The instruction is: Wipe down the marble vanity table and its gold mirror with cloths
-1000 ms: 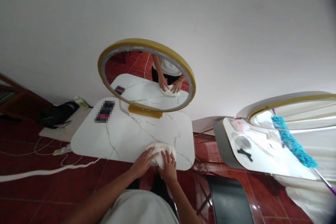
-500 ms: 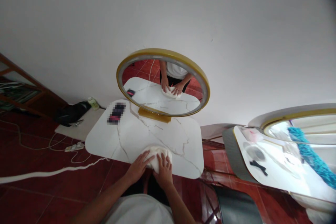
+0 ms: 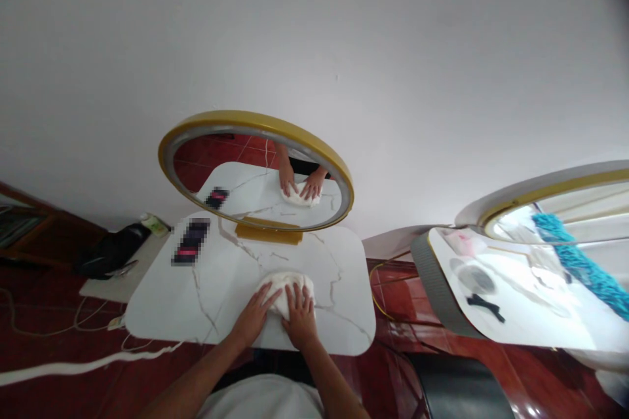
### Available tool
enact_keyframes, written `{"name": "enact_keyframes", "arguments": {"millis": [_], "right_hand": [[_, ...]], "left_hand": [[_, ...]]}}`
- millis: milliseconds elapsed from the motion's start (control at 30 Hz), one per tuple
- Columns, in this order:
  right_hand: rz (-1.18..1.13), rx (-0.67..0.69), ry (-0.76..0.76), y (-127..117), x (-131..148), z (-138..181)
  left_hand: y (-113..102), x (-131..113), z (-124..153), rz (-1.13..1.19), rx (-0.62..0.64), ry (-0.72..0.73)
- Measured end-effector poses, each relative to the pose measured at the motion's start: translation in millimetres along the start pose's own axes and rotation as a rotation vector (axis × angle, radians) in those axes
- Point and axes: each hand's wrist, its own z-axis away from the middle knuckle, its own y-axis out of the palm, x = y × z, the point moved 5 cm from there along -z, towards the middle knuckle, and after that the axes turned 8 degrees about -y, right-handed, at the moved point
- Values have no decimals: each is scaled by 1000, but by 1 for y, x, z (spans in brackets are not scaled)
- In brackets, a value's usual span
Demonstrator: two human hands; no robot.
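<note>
A bunched white cloth (image 3: 282, 278) rests on the marble-patterned white table (image 3: 236, 304), a little in from the front edge. My left hand (image 3: 253, 315) lies on its left side, fingers stretched forward and somewhat apart. On the right part of the cloth, my right hand (image 3: 301, 317) rests flat with its fingers spread. Both palms face down, and they hide the cloth's near part. A round gold-framed mirror (image 3: 255, 120) behind reflects both hands and the cloth.
A pixelated dark object with a pink band (image 3: 190, 242) lies on the table's left side. Right of the table stand a black chair (image 3: 462, 389) and a second white table (image 3: 521, 327) with a black strip (image 3: 485, 306). A white cable (image 3: 88, 364) crosses the red floor.
Both hands and the cloth have moved forward, away from the table's front edge. My view has turned slightly, so the mirror and table appear farther left and lower.
</note>
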Motion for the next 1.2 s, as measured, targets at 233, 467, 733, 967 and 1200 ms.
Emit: {"name": "enact_keyframes", "arguments": {"millis": [233,467,733,967,1200], "right_hand": [[-39,-31,1,-24,-31,-56],[-54,-12,12,-32,-43,-85],[-45,-41,-22,-37,-44,-59],[-50,-17,-96,-20,-38,23],[-30,-11,-2,6,-15,79]], "left_hand": [[-17,-10,-70,-1,1,-23],[-27,-12,-100,20,19,-47],[-21,-25,-75,78,-40,-71],[12,-45,9,88,-3,-25],[26,-39,55,90,85,73]]}}
